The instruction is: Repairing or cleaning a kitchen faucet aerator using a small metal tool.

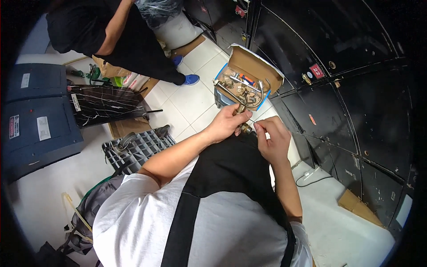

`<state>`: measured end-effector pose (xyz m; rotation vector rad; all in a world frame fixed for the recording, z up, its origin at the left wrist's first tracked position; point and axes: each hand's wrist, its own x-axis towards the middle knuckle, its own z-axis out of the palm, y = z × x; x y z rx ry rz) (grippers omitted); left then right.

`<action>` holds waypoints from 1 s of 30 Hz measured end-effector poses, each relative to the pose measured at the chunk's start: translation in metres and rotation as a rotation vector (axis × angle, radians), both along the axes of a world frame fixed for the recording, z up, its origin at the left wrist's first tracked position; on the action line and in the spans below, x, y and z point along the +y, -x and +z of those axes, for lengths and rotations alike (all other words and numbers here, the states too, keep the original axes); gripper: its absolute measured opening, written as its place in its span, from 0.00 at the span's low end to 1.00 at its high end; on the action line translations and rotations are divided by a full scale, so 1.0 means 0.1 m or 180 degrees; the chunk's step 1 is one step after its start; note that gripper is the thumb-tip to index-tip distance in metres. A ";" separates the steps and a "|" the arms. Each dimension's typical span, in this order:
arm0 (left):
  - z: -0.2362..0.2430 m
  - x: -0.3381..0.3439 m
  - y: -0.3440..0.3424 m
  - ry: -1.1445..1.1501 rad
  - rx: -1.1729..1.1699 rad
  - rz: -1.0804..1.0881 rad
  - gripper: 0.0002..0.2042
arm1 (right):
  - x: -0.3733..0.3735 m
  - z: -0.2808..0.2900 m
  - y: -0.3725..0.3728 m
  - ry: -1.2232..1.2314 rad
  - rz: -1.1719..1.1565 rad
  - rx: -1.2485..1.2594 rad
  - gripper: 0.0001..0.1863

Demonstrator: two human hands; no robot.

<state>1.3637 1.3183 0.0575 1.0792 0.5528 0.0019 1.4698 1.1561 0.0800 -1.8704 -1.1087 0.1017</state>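
Nearest the camera, at the lower edge, a white T-shirt (133, 222) with a black apron (231, 178) over it fills the foreground; both bare forearms extend upward from it toward the frame centre.

Left hand (227, 124): fingers closed around a brass pipe fitting (242, 119), whose upper end projects above the fist and whose lower end shows just below it. Right hand (273, 140): thumb and forefinger pinched together at the lower end of the fitting, touching it; what they pinch is too small to identify. The two hands meet at the fitting, directly above the apron.

Just beyond the hands, an open cardboard box (255, 62) stands on the white tiled floor (187, 102), flap raised, holding assorted brass fittings, metal tubes and small parts. Black panelled cabinet doors (356, 89) run along the right side.

To the left, a grey plastic crate (138, 149) lies on the floor, next to a black marble-pattern slab (106, 104) and a blue case (35, 115).

Farthest, at the top left, a second person (111, 35) in dark clothing and blue shoes bends over the floor, well apart from the hands.
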 end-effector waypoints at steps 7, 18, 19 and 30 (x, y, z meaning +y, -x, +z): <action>-0.13 0.10 0.01 0.0403 -0.0578 0.0187 0.12 | 0.16 -0.11 -0.13 -0.0364 0.0302 0.5820 0.07; -0.30 0.19 0.11 0.0541 -0.0111 -0.0024 0.09 | 0.30 -0.17 -0.18 -0.0072 0.0712 -0.0047 0.09; -0.32 0.18 0.15 0.0377 -0.0221 -0.0108 0.09 | 0.29 -0.21 -0.20 0.0050 0.0704 0.0028 0.10; -0.34 0.10 0.03 0.0013 -0.0057 0.0043 0.11 | 0.08 -0.10 -0.09 0.0026 0.0437 0.0696 0.06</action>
